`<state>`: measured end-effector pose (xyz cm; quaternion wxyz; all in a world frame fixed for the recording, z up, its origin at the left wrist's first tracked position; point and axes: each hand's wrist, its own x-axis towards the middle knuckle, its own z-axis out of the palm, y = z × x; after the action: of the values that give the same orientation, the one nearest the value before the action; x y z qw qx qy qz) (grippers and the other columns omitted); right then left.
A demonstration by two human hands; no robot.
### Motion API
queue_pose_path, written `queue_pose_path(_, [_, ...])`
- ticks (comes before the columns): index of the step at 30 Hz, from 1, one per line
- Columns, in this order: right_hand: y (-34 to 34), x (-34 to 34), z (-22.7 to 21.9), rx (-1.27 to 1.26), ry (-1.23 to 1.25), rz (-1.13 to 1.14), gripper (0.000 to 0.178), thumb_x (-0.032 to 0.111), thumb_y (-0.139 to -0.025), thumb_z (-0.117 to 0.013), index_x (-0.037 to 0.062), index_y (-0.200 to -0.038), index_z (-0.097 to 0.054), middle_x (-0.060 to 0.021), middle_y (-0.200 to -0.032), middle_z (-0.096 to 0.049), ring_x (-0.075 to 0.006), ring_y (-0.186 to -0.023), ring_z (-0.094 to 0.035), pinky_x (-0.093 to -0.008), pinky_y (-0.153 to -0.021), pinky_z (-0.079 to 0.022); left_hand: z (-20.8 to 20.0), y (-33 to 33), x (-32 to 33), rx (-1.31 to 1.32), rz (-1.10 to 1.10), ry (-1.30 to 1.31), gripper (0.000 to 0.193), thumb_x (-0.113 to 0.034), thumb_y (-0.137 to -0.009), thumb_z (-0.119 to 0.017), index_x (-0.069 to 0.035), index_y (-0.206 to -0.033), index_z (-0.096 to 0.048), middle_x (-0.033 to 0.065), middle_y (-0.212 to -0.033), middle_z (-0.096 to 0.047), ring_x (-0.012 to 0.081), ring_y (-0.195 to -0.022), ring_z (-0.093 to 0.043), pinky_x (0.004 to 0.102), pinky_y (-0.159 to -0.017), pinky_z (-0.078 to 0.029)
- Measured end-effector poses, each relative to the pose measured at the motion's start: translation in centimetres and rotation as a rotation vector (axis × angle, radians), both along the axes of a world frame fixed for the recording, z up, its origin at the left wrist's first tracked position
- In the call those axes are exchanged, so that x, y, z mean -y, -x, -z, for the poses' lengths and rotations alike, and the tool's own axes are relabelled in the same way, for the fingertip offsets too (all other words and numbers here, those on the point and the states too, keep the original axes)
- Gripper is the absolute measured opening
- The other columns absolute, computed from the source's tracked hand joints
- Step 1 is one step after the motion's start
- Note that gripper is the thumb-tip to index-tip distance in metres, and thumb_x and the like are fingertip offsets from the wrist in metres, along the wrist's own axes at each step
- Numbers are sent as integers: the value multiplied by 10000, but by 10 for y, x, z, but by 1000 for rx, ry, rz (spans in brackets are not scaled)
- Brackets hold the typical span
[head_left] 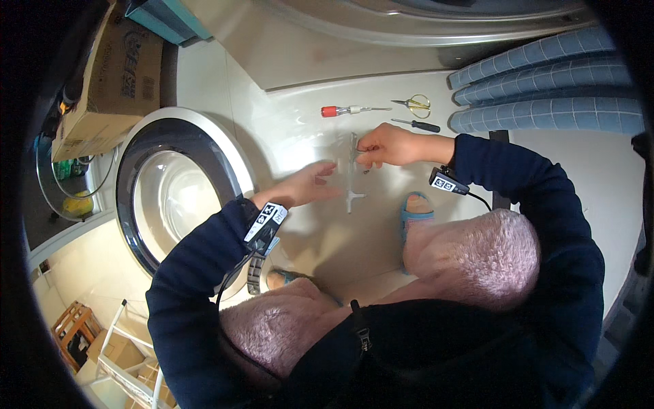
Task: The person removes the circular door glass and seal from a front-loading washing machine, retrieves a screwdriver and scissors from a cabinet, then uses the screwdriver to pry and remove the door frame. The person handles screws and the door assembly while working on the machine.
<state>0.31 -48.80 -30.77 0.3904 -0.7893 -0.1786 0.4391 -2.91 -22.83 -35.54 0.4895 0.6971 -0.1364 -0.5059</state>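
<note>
A slim pale bar point(351, 180) with a short side stub near its lower end lies in front of me over the light floor. At its upper end is my right hand point(387, 145), fingers bent together in a pinch against the bar; what sits between the fingertips is too small to make out. A tiny dark piece point(366, 172) shows just below those fingers. To the left of the bar, my left hand point(306, 185) reaches in with its fingers apart and nothing in them. Beyond my right hand lie a red-and-clear-handled screwdriver point(340, 110), gold-handled scissors point(417, 105) and a black-handled screwdriver point(426, 126).
A round glass appliance door point(129, 198) with a dark ring stands left of my left arm. The silvery appliance body point(327, 54) rises at the far side. Blue checked padded rolls point(545, 116) sit at right. A cardboard box point(129, 88) and a white stepladder point(112, 341) are at left.
</note>
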Motion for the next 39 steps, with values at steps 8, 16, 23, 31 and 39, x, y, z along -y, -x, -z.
queue_pose_path(8, [5, -8, 5, -3, -244, 175, 209, 220, -861, -619, 19, -919, -621, -58, -762, -631, -135, -729, -602, -283, -682, -482, -35, -12, 15, -441, -188, 131, 289, -221, -889, -606, -68, -1125, -538, 65, -984, -633, 167, -927, -609, 320, -907, -444])
queue_pose_path(16, [5, 67, 84, 426, 406, 71, 188, 193, -747, -671, 86, -745, -516, -123, -720, -594, -334, -731, -583, -434, -618, -449, -6, -4, -9, -469, -518, -197, 134, -142, -845, -592, -14, -884, -592, 110, -804, -628, 197, -713, -640, 292, -660, -548])
queue_pose_path(23, [31, 64, 102, 411, 411, -108, 311, 348, -764, -686, 71, -794, -547, -124, -759, -620, -334, -765, -608, -436, -634, -463, -9, -7, -9, -377, -448, -147, 134, -105, -844, -577, -15, -934, -534, 114, -774, -635, 187, -663, -616, 309, -611, -523])
queue_pose_path(31, [30, 57, 102, 457, 438, -63, 335, 324, -792, -668, 35, -887, -528, -149, -791, -623, -358, -801, -610, -454, -663, -472, -6, 0, -3, -274, -421, -149, 159, -127, -860, -611, -40, -969, -535, 82, -764, -645, 141, -669, -606, 266, -595, -484])
queue_pose_path(39, [34, 57, 116, 537, 397, -86, 187, 177, -786, -638, 44, -854, -526, -147, -788, -620, -361, -810, -604, -456, -660, -470, -6, -1, -2, -286, -506, -167, 171, -182, -879, -613, -56, -969, -540, 57, -761, -652, 111, -672, -596, 239, -567, -459])
